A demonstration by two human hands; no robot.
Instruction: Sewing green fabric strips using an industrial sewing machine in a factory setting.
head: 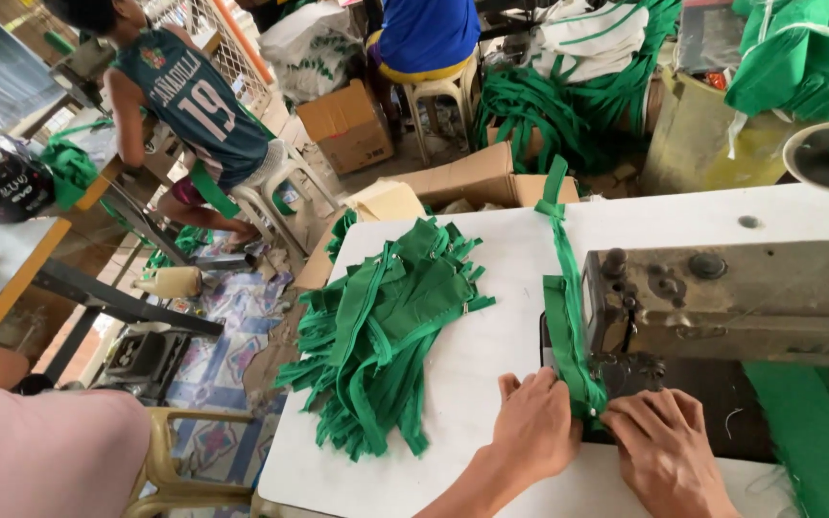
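Hands lie flat, fingers forward: the left hand (532, 427) and right hand (662, 443) both press the green strap (564, 331) beside the sewing machine (722, 293). Neither hand grips it.

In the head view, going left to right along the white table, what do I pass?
Heap of cut green fabric strips → left hand → long green fabric strip running up the white table → right hand → worn grey metal sewing machine.
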